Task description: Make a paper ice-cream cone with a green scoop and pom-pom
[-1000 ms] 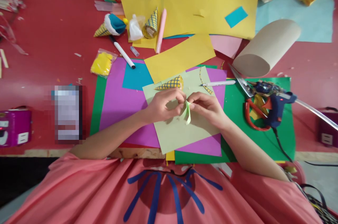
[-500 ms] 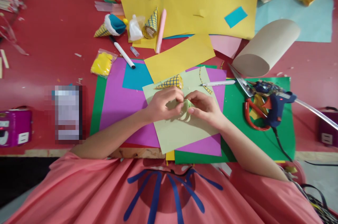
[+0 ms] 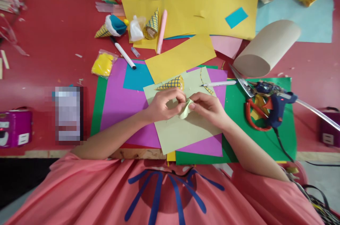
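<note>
Between my two hands is a small pale green piece (image 3: 185, 110), curled and thin like paper or foam. My left hand (image 3: 168, 103) pinches it from the left, and my right hand (image 3: 208, 109) grips its other side between thumb and fingers. Both hands are just over a pale green sheet (image 3: 180, 133). Right behind my left hand lies a yellow paper cone (image 3: 174, 82) with a dark grid drawn on it. A white pen (image 3: 220, 83) and a thin marked yellow strip (image 3: 202, 76) rest beyond my right hand.
To the right are red-handled scissors (image 3: 248, 111), a blue glue gun (image 3: 278, 108) with its cord, and a cardboard tube (image 3: 268, 48). Further back lie a finished-looking cone with a blue top (image 3: 113, 27), another cone (image 3: 152, 25) and a black-capped marker (image 3: 125, 55). A blurred phone-like rectangle (image 3: 67, 113) is left.
The pale green piece has turned and folded between my fingers, its curled lower edges now showing as one smoother flap. My hands have barely shifted.
</note>
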Demonstrator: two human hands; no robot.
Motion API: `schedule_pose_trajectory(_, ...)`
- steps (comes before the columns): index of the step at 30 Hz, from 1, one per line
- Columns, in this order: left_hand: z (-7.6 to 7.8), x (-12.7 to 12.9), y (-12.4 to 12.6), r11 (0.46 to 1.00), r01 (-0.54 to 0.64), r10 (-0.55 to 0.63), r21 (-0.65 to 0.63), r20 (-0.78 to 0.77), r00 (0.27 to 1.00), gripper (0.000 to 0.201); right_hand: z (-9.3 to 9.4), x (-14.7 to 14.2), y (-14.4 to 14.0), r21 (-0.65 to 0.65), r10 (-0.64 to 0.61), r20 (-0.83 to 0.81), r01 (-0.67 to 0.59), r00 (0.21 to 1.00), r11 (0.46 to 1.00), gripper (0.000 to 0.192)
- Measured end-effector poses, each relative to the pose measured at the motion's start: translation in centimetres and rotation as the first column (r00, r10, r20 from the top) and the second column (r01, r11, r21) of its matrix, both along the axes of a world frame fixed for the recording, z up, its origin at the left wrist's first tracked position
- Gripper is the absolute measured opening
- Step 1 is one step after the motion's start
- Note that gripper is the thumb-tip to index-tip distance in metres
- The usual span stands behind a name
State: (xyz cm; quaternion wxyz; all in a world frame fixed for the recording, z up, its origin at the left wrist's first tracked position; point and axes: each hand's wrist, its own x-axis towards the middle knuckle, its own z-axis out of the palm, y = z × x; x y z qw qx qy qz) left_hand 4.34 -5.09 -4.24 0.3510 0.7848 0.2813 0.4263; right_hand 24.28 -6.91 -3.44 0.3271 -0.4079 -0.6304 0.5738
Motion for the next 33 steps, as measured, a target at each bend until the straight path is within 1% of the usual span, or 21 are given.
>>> schedule_pose_trajectory(1, 0.0, 0.0, 0.0, 1.000, -0.002, 0.002, -0.003, 0.002, 1.000, 0.011, 0.1, 0.0, 0.0, 0.017, -0.002, 0.011, 0.002, 1.000, 1.000, 0.018)
schedule_pose_trajectory(3, 0.0, 0.0, 0.0, 1.000, 0.001, -0.001, 0.009, -0.011, 1.000, 0.010, 0.2, -0.1, -0.1, 0.103, -0.021, 0.059, 0.015, 0.998, 0.995, 0.017)
schedule_pose_trajectory(6, 0.0, 0.0, 0.0, 1.000, 0.006, -0.005, 0.028, -0.037, 0.999, 0.009, 0.1, -0.2, -0.3, 0.284, -0.097, 0.153, 0.050, 0.984, 0.958, 0.017)
schedule_pose_trajectory(8, -0.1, -0.1, 0.1, 0.999, -0.011, 0.013, 0.040, -0.042, 0.999, 0.008, 0.0, -0.2, -0.4, 0.332, -0.148, 0.171, 0.085, 0.974, 0.939, 0.015)
schedule_pose_trajectory(10, -0.2, -0.2, 0.1, 0.997, -0.046, 0.049, 0.058, -0.039, 0.998, 0.007, 0.0, -0.1, -0.4, 0.279, -0.147, 0.113, 0.111, 0.983, 0.954, 0.014)
schedule_pose_trajectory(12, -0.3, -0.2, 0.1, 0.994, -0.078, 0.080, 0.080, -0.023, 0.997, 0.005, 0.2, 0.1, -0.4, 0.178, -0.103, 0.000, 0.101, 0.995, 0.979, 0.018)
schedule_pose_trajectory(14, -0.4, -0.3, 0.1, 0.991, -0.093, 0.093, 0.098, 0.003, 0.996, 0.004, 0.4, 0.2, -0.3, 0.098, -0.074, -0.098, 0.084, 0.992, 0.992, 0.023)
schedule_pose_trajectory(16, -0.5, -0.4, 0.1, 0.988, -0.094, 0.092, 0.123, 0.019, 0.996, 0.005, 0.6, 0.2, -0.3, 0.045, -0.076, -0.146, 0.083, 0.986, 0.996, 0.022)
schedule_pose_trajectory(19, -0.5, -0.4, 0.0, 0.984, -0.095, 0.096, 0.154, 0.007, 0.995, 0.004, 0.7, 0.2, -0.4, -0.002, -0.069, -0.168, 0.069, 0.983, 0.998, 0.020)
schedule_pose_trajectory(21, -0.5, -0.4, 0.0, 0.982, -0.090, 0.093, 0.167, -0.010, 0.996, 0.002, 0.5, 0.2, -0.4, 0.020, -0.053, -0.158, 0.057, 0.986, 0.998, 0.017)
schedule_pose_trajectory(22, -0.4, -0.4, 0.0, 0.980, -0.086, 0.091, 0.178, -0.019, 0.996, 0.001, 0.3, 0.1, -0.5, 0.053, -0.052, -0.139, 0.060, 0.989, 0.997, 0.015)
schedule_pose_trajectory(24, -0.4, -0.3, -0.1, 0.976, -0.080, 0.090, 0.202, -0.043, 0.995, 0.002, 0.0, 0.1, -0.6, 0.167, -0.072, -0.064, 0.082, 0.995, 0.982, 0.013)
schedule_pose_trajectory(26, -0.3, -0.3, -0.1, 0.970, -0.081, 0.100, 0.229, -0.070, 0.993, 0.002, -0.2, 0.1, -0.7, 0.293, -0.104, 0.019, 0.093, 0.994, 0.951, 0.013)
schedule_pose_trajectory(27, -0.3, -0.2, -0.1, 0.966, -0.082, 0.105, 0.244, -0.084, 0.991, 0.002, -0.3, 0.0, -0.7, 0.335, -0.117, 0.050, 0.093, 0.992, 0.938, 0.012)
schedule_pose_trajectory(29, -0.3, -0.2, -0.1, 0.960, -0.073, 0.104, 0.269, -0.104, 0.989, 0.003, -0.4, 0.0, -0.8, 0.364, -0.123, 0.072, 0.088, 0.990, 0.927, 0.009)
schedule_pose_trajectory(33, -0.3, -0.2, -0.2, 0.956, -0.040, 0.074, 0.291, -0.107, 0.991, 0.004, -0.3, -0.1, -0.7, 0.340, -0.112, 0.069, 0.082, 0.991, 0.937, 0.011)
